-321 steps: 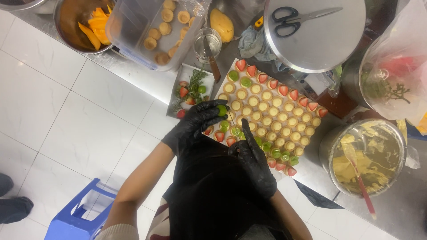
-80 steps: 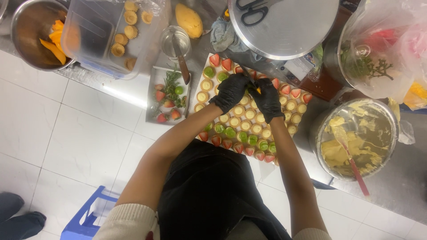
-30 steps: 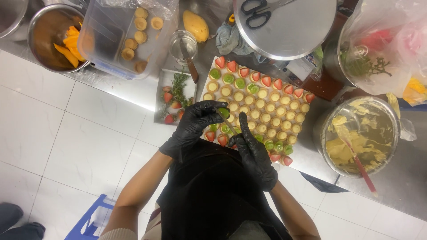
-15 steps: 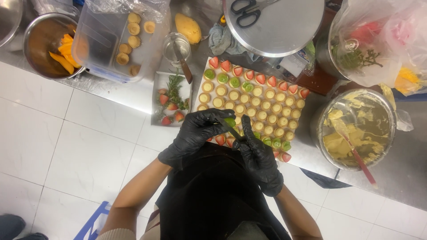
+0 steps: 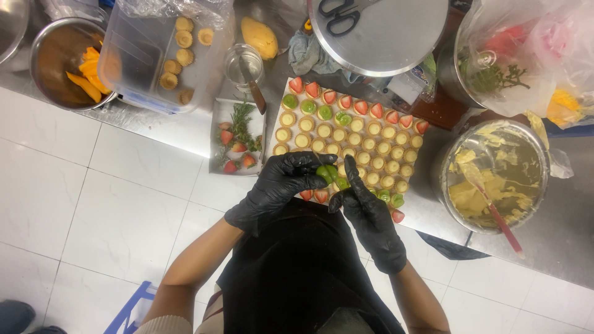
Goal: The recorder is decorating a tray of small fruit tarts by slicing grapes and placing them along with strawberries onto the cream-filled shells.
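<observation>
Both my hands wear black gloves and meet over the near edge of a tray (image 5: 276, 132) of several small tart shells, some topped with strawberry halves (image 5: 361, 107) or green fruit slices (image 5: 307, 106). My left hand (image 5: 283, 181) pinches green fruit pieces (image 5: 326, 174) between its fingertips. My right hand (image 5: 362, 202) is beside it, index finger pointing up, thumb and fingers close to the same green pieces; whether it grips them is unclear.
A small tray (image 5: 218, 141) with strawberries and herb sprigs lies left of the tarts. Behind are a plastic tub of tart shells (image 5: 168, 52), a pot with mango slices (image 5: 62, 65), a jar with a knife (image 5: 243, 65), a lid with scissors (image 5: 377, 28), and a cream pot (image 5: 492, 176).
My hands pulled back from the middle of the tart tray to its near edge and came together. My left hand now holds green fruit pieces there.
</observation>
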